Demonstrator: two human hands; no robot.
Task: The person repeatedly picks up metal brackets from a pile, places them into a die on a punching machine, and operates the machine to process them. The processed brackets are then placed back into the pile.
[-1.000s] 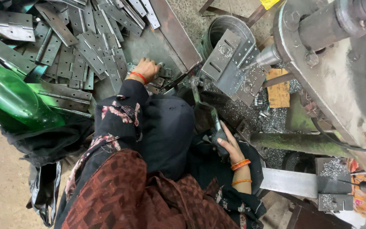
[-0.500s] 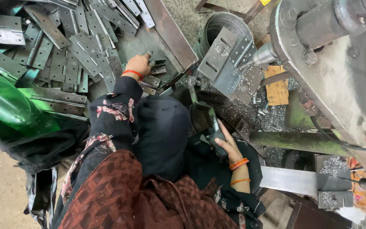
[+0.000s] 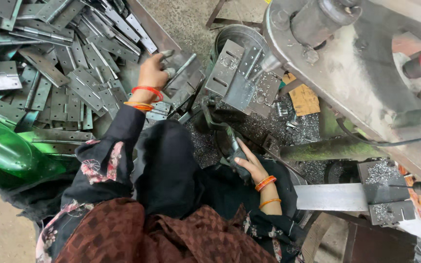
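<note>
**Left hand lifts a hinge plate from the heap; right hand on the machine lever**

The left hand (image 3: 153, 73) is stretched forward over the heap of hinge plates (image 3: 59, 63) and is closed on one grey hinge plate (image 3: 180, 68), pinching its near end between thumb and fingers. That plate is clear of the heap, just left of the machine's work area. Its long axis runs diagonally, from the hand at lower left up toward the upper right, with the free end pointing at the angled metal fixture (image 3: 237, 73).

The right hand (image 3: 250, 163) sits low, near the person's lap, with its fingers wrapped around the dark handle of a lever (image 3: 232, 146). The lever's long axis slopes from the hand up and left toward the fixture.

Metal shavings (image 3: 298, 129) lie thick beneath and around the fixture. A green plastic container (image 3: 6, 153) lies at the left edge, beside the heap. The big grey machine body (image 3: 356, 73) fills the upper right.
</note>
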